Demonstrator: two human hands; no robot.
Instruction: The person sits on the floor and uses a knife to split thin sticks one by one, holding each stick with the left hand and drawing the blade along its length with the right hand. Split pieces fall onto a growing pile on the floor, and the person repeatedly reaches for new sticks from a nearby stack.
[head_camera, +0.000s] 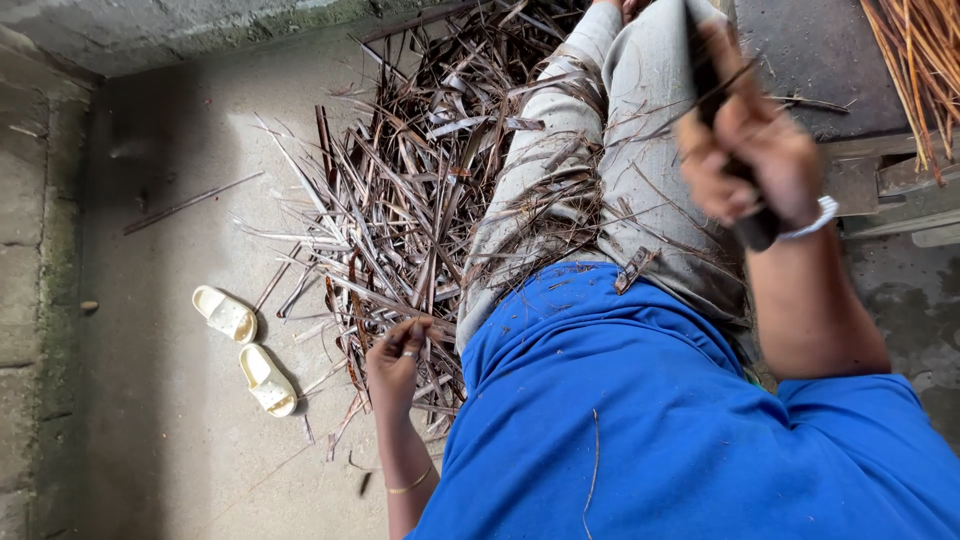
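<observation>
One large heap of dry brown leaf strips (400, 210) covers the concrete floor (170, 420) and laps over the grey-trousered legs (610, 150), with two pale sandals (245, 350) lying well apart on its far side. At the heap's near edge the left hand (395, 360) pinches a single strip, while beyond the legs the right hand (745, 165) is clenched round a dark-handled knife (730, 150). Judged step: selecting a strip; next it needs lifting to the blade.

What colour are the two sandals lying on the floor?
The sandals are pale cream-yellow, lying on the grey concrete floor; seen clearly in the head view.
</observation>
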